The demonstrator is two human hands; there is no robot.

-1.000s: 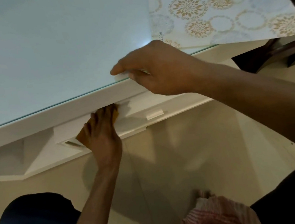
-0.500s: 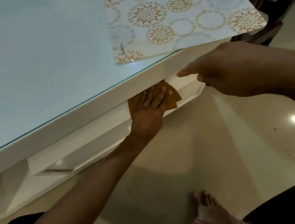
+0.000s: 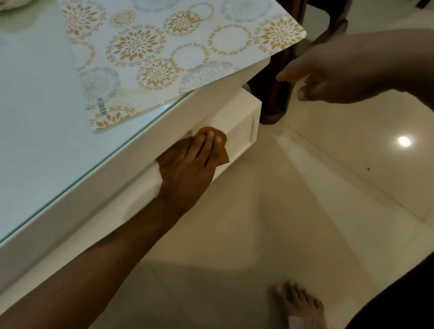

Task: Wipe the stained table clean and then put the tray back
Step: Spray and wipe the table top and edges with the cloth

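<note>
Left hand [image 3: 187, 165] reaching out, flat fingers pressing orange cloth [image 3: 219, 150] against white table [image 3: 51, 206] side, under glass top. Right hand [image 3: 341, 72] hanging in air beside table corner, blurry, fingers loosely curled, probably holding nothing.

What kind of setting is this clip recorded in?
Probably a home living or dining room: a white glass-topped table with a floral placemat, glossy floor tiles, and a bare foot.

Single head view, looking steeply down, close over table [image 3: 26, 111] corner, floor [image 3: 324, 205].
</note>
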